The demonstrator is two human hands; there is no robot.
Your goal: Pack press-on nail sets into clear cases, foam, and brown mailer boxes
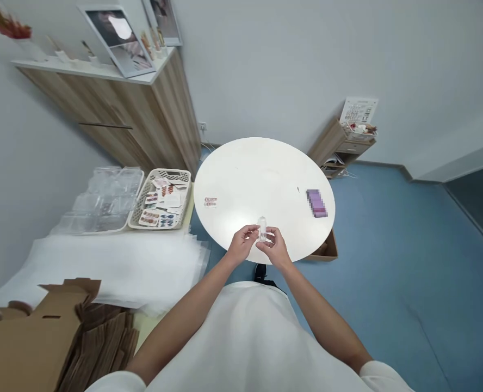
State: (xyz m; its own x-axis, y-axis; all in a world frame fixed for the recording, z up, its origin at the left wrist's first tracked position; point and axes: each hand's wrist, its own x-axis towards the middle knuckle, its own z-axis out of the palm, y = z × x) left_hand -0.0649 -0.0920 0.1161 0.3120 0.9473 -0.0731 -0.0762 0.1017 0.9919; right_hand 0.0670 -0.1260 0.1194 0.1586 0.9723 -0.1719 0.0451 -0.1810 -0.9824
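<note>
A small clear plastic case (262,227), longish and see-through, is held upright near the front edge of the round white table (261,169). My left hand (243,243) pinches it from the left side. On its other side, the thumb and fingers of my right hand (276,247) close around it. What the case contains, if anything, is too small to make out. A little card with rows of pinkish oval pieces (210,202) lies at the table's left. Toward the right are a pixelated purple object (317,203) and a tiny dark item (298,189).
To the left stand a white basket of printed cards (160,198) and a tray of clear plastic boxes (106,196). White sheets (143,267) and folded cardboard (33,337) lie nearer. A wooden cabinet (176,109) and small shelf (327,141) line the wall; a carton (327,250) sits under the table.
</note>
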